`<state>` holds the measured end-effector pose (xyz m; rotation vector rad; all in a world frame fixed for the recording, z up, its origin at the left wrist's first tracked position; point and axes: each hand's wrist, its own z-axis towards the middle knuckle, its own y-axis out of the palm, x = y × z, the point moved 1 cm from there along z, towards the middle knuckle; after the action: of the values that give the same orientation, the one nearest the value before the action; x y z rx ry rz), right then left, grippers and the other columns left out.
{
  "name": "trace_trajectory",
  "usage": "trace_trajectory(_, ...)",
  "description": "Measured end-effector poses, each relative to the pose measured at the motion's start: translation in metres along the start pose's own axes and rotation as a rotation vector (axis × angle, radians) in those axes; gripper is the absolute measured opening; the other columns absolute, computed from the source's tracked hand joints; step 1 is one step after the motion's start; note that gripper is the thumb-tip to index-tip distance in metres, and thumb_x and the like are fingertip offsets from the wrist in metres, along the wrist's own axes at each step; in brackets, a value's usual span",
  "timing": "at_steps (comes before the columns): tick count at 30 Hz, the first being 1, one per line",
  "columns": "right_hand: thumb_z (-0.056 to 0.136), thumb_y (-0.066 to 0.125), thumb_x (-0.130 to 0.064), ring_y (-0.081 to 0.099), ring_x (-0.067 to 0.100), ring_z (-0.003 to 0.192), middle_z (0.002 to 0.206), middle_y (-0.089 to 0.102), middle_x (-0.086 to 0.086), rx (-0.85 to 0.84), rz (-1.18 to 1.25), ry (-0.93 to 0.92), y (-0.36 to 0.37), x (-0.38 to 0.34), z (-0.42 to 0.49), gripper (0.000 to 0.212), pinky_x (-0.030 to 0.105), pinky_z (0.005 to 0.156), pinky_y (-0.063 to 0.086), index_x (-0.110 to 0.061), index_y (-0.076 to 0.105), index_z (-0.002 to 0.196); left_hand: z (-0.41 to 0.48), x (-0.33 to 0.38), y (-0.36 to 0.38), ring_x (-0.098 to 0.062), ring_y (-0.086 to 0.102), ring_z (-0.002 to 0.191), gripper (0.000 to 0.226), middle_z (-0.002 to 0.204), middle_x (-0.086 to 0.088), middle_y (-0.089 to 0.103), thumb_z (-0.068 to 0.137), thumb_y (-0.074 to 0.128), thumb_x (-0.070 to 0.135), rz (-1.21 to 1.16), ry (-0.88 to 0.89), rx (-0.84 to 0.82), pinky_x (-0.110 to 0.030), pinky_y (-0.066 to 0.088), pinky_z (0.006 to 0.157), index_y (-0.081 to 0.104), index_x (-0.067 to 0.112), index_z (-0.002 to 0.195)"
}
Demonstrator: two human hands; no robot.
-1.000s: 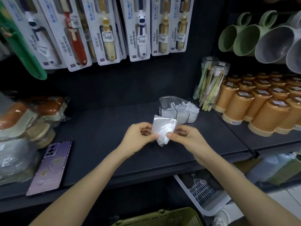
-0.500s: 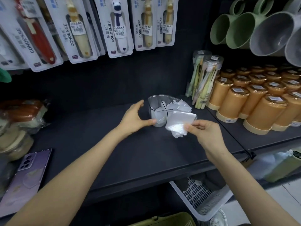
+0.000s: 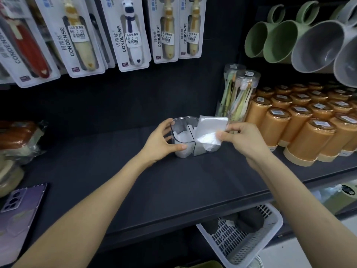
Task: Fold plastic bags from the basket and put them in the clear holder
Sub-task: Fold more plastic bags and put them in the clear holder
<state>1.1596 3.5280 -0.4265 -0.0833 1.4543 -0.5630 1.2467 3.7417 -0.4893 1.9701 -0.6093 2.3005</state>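
A clear holder [image 3: 181,122] with a middle divider stands on the dark shelf [image 3: 173,180], with folded white bags inside both halves. My left hand [image 3: 162,141] grips its left wall, thumb on the front and fingers at the back rim. My right hand [image 3: 245,138] pinches a folded white plastic bag [image 3: 209,130] by its right edge. The bag hangs over the holder's right compartment, its lower end dipping inside.
Orange lidded cups [image 3: 309,128] and a clear tube of toothbrushes [image 3: 237,93] crowd the shelf right of the holder. Carded toothbrushes [image 3: 131,33] hang above. A purple phone [image 3: 21,207] lies at the front left. A white basket [image 3: 241,236] sits below the shelf.
My left hand let go of the bag and took hold of the holder. My right hand carried the folded bag up and over the right compartment.
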Motion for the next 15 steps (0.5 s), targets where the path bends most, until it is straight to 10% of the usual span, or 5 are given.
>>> trace_trajectory(8,0.078,0.071,-0.018,0.054,0.021,0.073,0.073,0.054,0.012,-0.231,-0.451,-0.06,0.032,-0.022,0.017,0.027,0.034,0.073,0.04,0.001,0.06,0.062,-0.043,0.01,0.007,-0.001,0.044,0.13,0.116,0.136,0.016,0.046,0.06,0.091,0.01,0.063,0.181,-0.004,-0.026,0.038,0.11,0.015,0.056,0.135)
trace_trajectory(12,0.084,0.062,-0.025,0.04,0.026,0.129,0.138,0.052,0.002,-0.122,-0.81,-0.245,0.048,-0.026,-0.004,0.015,0.035,0.101,0.022,-0.017,0.075,0.086,-0.06,0.012,0.006,0.001,0.042,0.131,0.116,0.139,0.015,0.045,0.06,0.09,0.009,0.115,0.23,0.014,-0.028,0.037,0.112,0.015,0.054,0.136)
trace_trajectory(15,0.089,0.056,-0.026,0.028,0.025,0.138,0.15,0.04,0.003,-0.049,-0.989,-0.336,0.059,-0.018,-0.013,0.022,0.036,0.11,0.009,-0.017,0.075,0.097,-0.069,0.012,0.007,0.003,0.043,0.129,0.114,0.138,0.023,0.043,0.059,0.091,0.013,0.178,0.291,0.005,-0.023,0.038,0.109,0.018,0.052,0.138)
